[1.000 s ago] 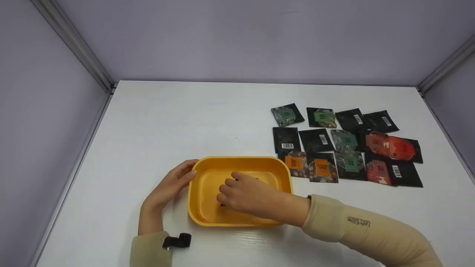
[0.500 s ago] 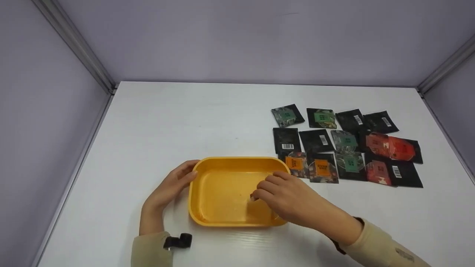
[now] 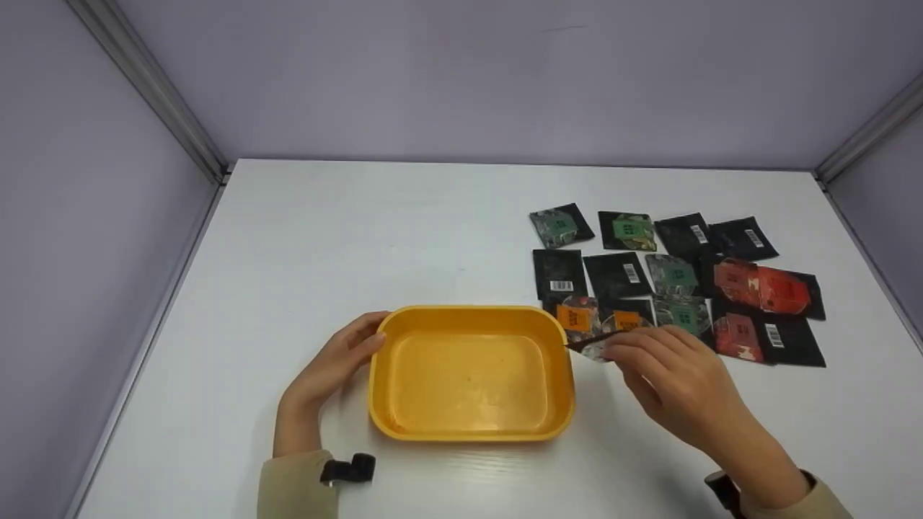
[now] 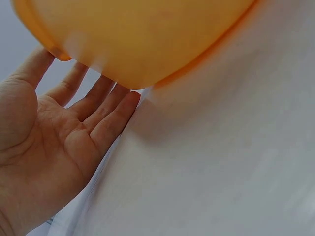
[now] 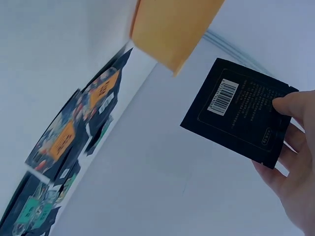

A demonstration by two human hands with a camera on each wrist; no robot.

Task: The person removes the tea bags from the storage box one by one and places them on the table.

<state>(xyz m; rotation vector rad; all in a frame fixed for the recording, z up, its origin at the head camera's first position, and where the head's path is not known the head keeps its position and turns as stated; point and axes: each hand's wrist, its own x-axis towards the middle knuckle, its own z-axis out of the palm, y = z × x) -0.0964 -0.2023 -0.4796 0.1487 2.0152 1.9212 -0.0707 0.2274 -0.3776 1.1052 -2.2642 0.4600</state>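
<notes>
My right hand [image 3: 681,378] pinches a small black square sachet [image 5: 236,113] by one edge, thumb on its barcoded back and fingers behind. In the head view this sachet is tilted, just beyond the right rim of the yellow tray [image 3: 472,436] and over the front row of sachets. My left hand [image 3: 335,364] holds the tray's left end, thumb at the rim and fingers against the outer wall. The tray's inside shows nothing lying in it. Nearest the right hand lie two sachets with orange labels, one an orange-labelled sachet [image 3: 577,317] and the other partly covered.
Several sachets lie in rough rows at the table's right, some overlapping. Among them are a barcode-up sachet [image 3: 616,274], a green-labelled sachet [image 3: 627,231] and a red-labelled sachet [image 3: 786,292]. Pale panels enclose the white table [image 3: 346,238] at the back and sides.
My right hand has come up out of the tray and moved right with the sachet, leaving the tray floor bare. The left hand and tray have stayed in place.
</notes>
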